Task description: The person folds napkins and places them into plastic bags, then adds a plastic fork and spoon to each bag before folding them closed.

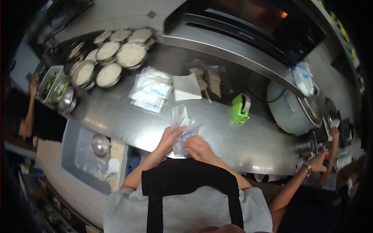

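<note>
Close to my body, at the near edge of the steel counter (256, 155), my left hand (170, 139) grips a clear plastic bag (182, 120) with blue print. My right hand (199, 148) is curled at the bag's right side, slightly blurred, its fingertips partly hidden. Whatever lies inside the bag cannot be made out. Beyond my hands lie a pile of clear packets (152, 90) with blue print and a white sheet-like stack (187, 87). A green tape dispenser (241, 110) stands to the right.
Several metal bowls of rice (132, 55) crowd the far left. A grey tub (77, 155) with rice, a bowl and a white scoop (112, 167) sits below left. Bagged brown stuff (214, 83) lies mid-counter. A large pot (285, 106) and co-workers' hands (319, 162) are right.
</note>
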The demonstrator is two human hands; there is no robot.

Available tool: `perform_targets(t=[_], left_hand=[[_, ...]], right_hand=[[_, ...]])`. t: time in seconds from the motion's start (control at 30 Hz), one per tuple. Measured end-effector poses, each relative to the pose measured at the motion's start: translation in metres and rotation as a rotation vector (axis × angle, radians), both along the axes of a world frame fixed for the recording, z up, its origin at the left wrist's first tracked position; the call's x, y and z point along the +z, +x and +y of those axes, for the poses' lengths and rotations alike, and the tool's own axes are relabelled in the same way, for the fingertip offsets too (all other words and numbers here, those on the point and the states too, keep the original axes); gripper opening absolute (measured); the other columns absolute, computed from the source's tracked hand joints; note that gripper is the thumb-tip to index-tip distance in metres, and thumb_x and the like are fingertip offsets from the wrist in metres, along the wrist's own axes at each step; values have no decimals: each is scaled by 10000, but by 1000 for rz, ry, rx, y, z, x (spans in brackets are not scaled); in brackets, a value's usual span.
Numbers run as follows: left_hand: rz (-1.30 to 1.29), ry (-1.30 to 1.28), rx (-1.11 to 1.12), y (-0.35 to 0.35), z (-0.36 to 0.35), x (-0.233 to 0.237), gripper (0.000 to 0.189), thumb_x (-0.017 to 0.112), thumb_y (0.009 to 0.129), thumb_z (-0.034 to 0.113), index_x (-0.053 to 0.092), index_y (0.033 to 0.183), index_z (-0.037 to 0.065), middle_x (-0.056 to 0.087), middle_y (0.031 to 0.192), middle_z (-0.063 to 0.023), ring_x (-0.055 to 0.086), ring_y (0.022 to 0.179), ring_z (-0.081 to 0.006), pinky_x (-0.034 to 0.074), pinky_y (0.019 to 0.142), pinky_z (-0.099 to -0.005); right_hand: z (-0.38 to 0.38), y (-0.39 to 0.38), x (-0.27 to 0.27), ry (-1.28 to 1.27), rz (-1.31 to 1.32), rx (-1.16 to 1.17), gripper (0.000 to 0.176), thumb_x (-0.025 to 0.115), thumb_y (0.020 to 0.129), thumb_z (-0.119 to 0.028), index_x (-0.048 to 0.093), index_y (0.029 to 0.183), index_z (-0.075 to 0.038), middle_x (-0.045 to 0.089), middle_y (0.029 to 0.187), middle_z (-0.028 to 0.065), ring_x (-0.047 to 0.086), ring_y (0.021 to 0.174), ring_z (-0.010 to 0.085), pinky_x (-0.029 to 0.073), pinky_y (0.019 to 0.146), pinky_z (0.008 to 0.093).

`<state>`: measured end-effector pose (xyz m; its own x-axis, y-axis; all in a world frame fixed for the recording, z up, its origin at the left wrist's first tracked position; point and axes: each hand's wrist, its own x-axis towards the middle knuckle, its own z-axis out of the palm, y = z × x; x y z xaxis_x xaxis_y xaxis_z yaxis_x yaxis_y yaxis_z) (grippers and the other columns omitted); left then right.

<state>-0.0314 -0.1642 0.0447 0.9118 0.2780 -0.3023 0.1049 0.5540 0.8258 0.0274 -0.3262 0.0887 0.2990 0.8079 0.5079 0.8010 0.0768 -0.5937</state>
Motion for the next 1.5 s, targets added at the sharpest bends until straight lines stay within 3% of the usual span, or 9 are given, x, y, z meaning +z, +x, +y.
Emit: perform_targets(t=[0.23,0.47,0.53,0.63,0.8,0.87,0.93,1.17,1.5], left_hand=[[53,26,95,-14,11,-8,277,555,853,154,558,1051,-39,612,942,-89,583,834,-146,473,740,-277],[58,70,55,-19,8,-14,290,542,846,156,558,1066,-33,608,939,-81,568,819,-133,456,726,-263],[73,80,23,-15,2,-17,290,543,844,157,561,1069,-26,608,930,-78,563,809,-129,451,721,-261],[54,138,-55,-18,-6,-22,282,541,846,160,570,1060,-22,607,882,-68,548,789,-119,440,705,-258],[-4,413,-216,-33,-3,-20,275,537,869,174,561,1044,-37,597,846,-38,521,772,-86,434,674,-247],[-61,470,-230,-37,-4,-25,252,525,876,172,566,1024,-27,589,833,-26,516,765,-86,434,671,-252],[-68,299,-193,-48,-3,-24,227,522,878,172,577,995,-15,595,818,-34,531,773,-84,447,691,-249],[84,323,-240,-56,0,-35,216,565,836,114,578,982,-44,606,837,-48,527,728,-93,424,668,-226],[-124,347,-654,6,-51,-6,197,572,836,124,581,953,-34,601,806,-26,521,710,-77,419,643,-218]], right_hand=[[-85,100,-43,113,245,-822,86,593,773,-72,555,753,2,554,708,94,526,651,187,428,619,300],[-88,93,-55,-4,350,-834,112,577,800,-92,548,758,7,543,652,82,498,590,169,416,582,287],[-68,76,-66,-165,283,-622,122,556,818,-101,535,759,4,498,600,72,440,579,92,371,520,251],[-23,15,-30,-286,305,-386,130,542,808,-128,569,804,-1,581,723,202,578,703,349,438,638,382],[-23,-7,-67,-453,397,-101,246,544,688,-36,582,921,32,574,927,243,538,894,412,442,754,398],[-19,-4,-35,-357,379,-86,231,578,636,-24,595,866,-9,591,871,179,567,813,363,464,709,396],[-19,8,-82,-425,200,-105,139,552,707,-75,580,836,-31,594,839,158,575,791,332,470,707,393],[-21,-34,-34,-398,245,-221,159,527,803,-167,507,766,-13,546,755,151,560,744,329,445,649,415],[-135,-79,5,-255,122,-1018,153,536,804,-162,530,765,-15,560,742,139,565,718,323,448,618,406]])
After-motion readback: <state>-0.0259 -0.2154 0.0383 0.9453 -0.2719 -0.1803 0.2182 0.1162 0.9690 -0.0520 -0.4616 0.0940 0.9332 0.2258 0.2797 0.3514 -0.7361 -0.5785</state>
